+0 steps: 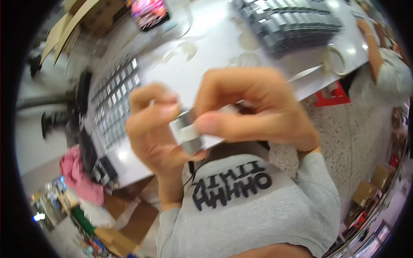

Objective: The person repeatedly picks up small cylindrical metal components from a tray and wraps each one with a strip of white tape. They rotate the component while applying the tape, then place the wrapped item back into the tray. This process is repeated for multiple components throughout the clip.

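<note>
Close in front of my chest, a small grey block-like piece with a white band (187, 134) is held between both hands; its exact kind is not clear. My left hand (152, 127) grips its ends, index finger at the top and thumb at the bottom. My right hand (254, 107) is curled, its thumb pressed against the white band from the right. Motion blurs both hands somewhat, and the right fingertips are partly hidden behind the thumb. Left of my hands, rows of small grey pieces with white faces (112, 96) lie on the white table (202, 41).
Many similar grey-and-white pieces are packed together (297, 28) at the far right. Near them, a roll of tape (337, 61) sits by the table edge. A phone with a lit screen (148, 13) and a cardboard box (81, 26) are at the far left. Another person (383, 73) sits at right.
</note>
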A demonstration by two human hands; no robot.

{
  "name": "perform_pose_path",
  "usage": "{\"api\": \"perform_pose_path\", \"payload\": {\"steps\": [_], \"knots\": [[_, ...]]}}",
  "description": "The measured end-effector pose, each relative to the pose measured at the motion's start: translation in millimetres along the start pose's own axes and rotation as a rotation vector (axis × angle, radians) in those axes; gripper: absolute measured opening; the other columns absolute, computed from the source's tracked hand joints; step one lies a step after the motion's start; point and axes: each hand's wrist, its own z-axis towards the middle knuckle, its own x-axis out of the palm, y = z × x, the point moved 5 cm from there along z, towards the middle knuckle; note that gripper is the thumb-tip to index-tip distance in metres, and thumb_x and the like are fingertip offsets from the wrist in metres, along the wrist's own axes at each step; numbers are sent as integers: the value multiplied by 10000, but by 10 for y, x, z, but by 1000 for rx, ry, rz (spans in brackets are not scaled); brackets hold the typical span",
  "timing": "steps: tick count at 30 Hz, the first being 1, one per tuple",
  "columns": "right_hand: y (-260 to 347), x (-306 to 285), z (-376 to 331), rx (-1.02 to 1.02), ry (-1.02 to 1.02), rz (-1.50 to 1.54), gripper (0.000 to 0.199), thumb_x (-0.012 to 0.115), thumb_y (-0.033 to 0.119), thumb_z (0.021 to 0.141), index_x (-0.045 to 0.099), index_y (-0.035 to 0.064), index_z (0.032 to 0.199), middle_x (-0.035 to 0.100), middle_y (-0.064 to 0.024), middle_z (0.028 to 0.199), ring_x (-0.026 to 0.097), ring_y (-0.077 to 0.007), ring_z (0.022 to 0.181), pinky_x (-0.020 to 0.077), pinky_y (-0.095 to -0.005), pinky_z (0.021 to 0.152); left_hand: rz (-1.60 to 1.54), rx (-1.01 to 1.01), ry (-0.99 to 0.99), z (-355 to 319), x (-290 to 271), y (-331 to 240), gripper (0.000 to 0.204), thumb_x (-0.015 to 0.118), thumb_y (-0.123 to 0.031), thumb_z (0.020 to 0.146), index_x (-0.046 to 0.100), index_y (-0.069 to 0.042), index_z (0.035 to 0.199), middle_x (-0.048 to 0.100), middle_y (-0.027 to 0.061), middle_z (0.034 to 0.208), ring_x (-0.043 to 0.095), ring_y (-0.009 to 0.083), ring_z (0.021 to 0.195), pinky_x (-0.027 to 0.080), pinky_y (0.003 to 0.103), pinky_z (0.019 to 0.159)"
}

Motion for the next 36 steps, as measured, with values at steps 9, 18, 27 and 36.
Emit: {"api": "perform_pose_path", "payload": {"steps": [9,18,27,36], "knots": [[-10,-101,-20,-198,-69,-264,166,589,155,782,492,20,770,413,-6,492,384,-78,447,312,-228,423,324,-231,-118,-217,1,-44,626,498,-460,818,367,64,1134,437,132,1055,476,196,963,400,282,792],[21,-54,-88,-537,-234,-710,143,592,103,726,478,23,759,520,-72,583,526,-228,490,408,-309,448,186,-390,189,-83,46,-151,332,391,-175,908,386,7,1186,555,133,1002,526,167,927,405,251,785],[93,29,-148,-745,-135,-907,129,581,71,675,483,39,752,468,-39,595,498,-189,565,402,-299,481,38,-512,249,-23,-8,-17,202,453,-97,859,445,38,1009,519,53,841,489,81,758,384,188,671],[69,267,-302,-1124,-256,-1327,94,531,104,654,461,52,689,425,-17,615,448,-144,590,378,-251,573,-58,-587,331,-46,71,256,184,468,-147,828,473,35,853,444,18,701,436,69,607,358,177,570]]}}
